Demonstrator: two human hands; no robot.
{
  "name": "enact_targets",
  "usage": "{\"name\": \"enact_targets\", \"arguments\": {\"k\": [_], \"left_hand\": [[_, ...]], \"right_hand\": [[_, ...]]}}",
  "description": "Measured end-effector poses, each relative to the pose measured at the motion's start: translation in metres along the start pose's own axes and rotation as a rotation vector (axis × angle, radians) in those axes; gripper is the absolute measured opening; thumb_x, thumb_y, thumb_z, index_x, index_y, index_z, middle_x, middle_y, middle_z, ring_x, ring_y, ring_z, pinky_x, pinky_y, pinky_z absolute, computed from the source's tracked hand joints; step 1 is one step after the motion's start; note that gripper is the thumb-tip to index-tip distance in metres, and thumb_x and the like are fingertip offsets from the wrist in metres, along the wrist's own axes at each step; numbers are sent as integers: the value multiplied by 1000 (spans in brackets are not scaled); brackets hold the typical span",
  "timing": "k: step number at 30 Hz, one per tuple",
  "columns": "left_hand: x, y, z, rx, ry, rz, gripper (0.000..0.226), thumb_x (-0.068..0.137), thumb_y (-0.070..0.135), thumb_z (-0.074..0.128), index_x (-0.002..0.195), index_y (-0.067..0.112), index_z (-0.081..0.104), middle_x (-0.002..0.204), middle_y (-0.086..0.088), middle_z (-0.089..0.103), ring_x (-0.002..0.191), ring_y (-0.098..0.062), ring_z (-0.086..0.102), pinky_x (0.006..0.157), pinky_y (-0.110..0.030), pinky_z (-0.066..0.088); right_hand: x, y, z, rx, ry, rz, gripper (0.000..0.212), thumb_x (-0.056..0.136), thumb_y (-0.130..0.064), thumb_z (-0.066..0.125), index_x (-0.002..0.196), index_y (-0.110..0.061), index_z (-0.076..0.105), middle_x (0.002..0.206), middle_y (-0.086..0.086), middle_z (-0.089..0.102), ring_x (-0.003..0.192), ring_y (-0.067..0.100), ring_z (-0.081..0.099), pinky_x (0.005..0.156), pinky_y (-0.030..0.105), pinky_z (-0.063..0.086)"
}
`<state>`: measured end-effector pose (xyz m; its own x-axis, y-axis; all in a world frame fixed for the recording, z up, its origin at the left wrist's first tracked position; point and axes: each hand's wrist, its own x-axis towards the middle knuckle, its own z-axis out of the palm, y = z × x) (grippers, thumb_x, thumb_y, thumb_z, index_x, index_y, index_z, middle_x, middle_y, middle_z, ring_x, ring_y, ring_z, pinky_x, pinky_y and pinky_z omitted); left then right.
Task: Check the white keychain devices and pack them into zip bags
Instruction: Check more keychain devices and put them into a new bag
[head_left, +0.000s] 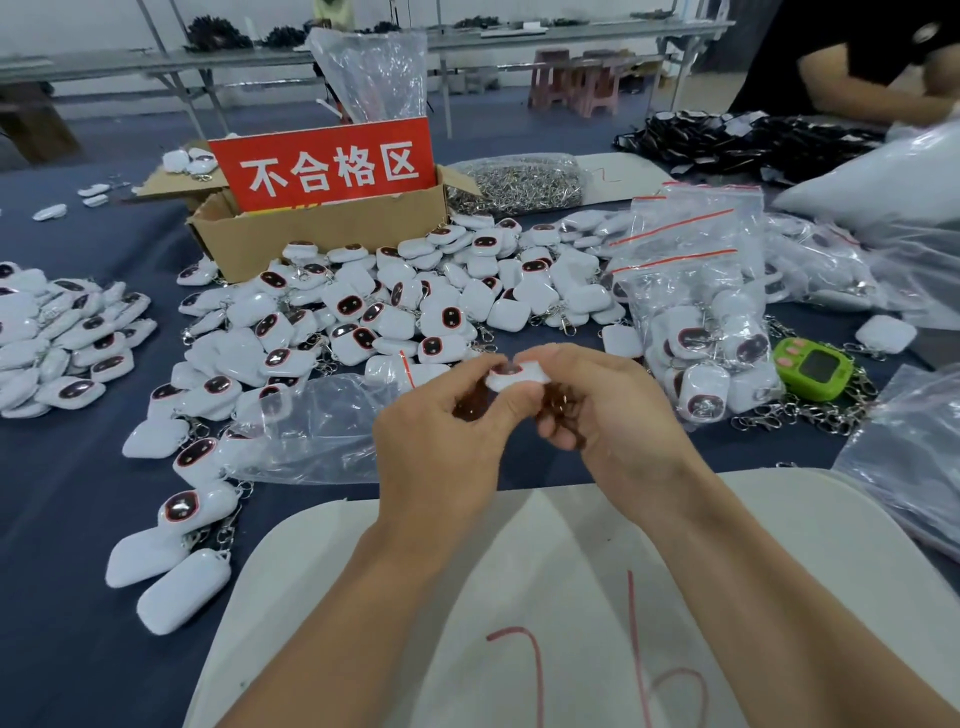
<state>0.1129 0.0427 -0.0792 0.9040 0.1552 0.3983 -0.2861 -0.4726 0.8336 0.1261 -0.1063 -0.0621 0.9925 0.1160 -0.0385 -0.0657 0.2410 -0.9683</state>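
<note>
Blue table | left hand, right hand both raised, pinching white keychain device

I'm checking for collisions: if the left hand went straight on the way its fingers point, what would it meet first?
The left hand would press into the white keychain device it pinches, then the right hand holding the other side; depth beyond is unclear.

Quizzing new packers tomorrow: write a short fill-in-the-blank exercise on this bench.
1. The left hand and right hand together hold ____ white keychain device.
2. The sign standing in the cardboard box is ____.
3. The gadget right of the filled zip bags is ____.
Missing words: one; red; green.
</note>
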Motion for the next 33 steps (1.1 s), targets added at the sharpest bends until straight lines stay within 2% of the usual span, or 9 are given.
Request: {"name": "enact_targets", "arguments": {"k": [2,4,9,15,18,20,25,28,33], "left_hand": [[1,-2,0,25,54,12,46,87,62,63,67,22,70,54,6,58,54,-13,51,53,-22,39],[3,-4,-3,-39,44,-33,56,88,65,58,63,16,68,54,10,64,53,-15,59,57,-30,49],[3,-7,-6,-157,-24,15,47,94,61,52,67,26,70,60,11,70,52,-7,62,57,-19,48],[-1,-5,-5,-29,21,82,45,102,48,48,66,30,67,59,12,65,57,-10,60,60,-24,45],[2,-1,-23,86,178,68,30,93,60,50,109,43,70,59,9,60,57,-13,58,66,-35,51],[12,-4,-39,343,262,4,46,85,68,47,125,51,62,62,11,60,63,-11,59,74,-38,51],[16,-15,-48,952,17,-86,62,90,66,44,148,44,43,90,1,71,94,-34,65,69,-35,32],[16,-12,-45,889,-54,-99,53,94,40,51,147,41,47,65,10,53,80,-26,58,59,-32,24],[3,1,-33,391,-78,101,47,89,32,49,133,43,62,59,15,52,63,-8,50,63,-31,41]], "right_hand": [[-2,-2,4,-139,-2,-77,25,86,-33,66,78,-13,78,65,12,64,53,19,52,46,25,36],[-4,-3,4,-214,-31,-127,19,87,-31,67,75,-19,78,60,9,63,51,17,52,45,22,37],[-2,-2,0,-231,5,-198,17,84,-27,71,79,-12,77,55,4,55,54,11,48,52,17,39],[-1,-2,-3,-239,1,-236,9,84,-19,73,81,-17,81,70,16,69,68,15,58,65,24,47],[-1,0,-4,-276,55,-202,4,83,-13,79,81,-15,82,74,11,73,67,10,60,69,25,48],[2,2,-5,-301,165,-133,4,79,-16,84,77,-18,81,69,3,73,61,8,58,67,25,48],[7,7,-4,-319,314,-39,13,80,-28,84,71,-22,77,64,2,72,49,11,51,58,25,46],[6,8,1,-285,287,-34,16,85,-24,81,72,-16,75,64,4,72,47,11,54,52,20,45],[2,15,11,-364,160,-104,14,83,-25,79,72,-18,74,60,5,71,45,13,54,48,22,44]]}}
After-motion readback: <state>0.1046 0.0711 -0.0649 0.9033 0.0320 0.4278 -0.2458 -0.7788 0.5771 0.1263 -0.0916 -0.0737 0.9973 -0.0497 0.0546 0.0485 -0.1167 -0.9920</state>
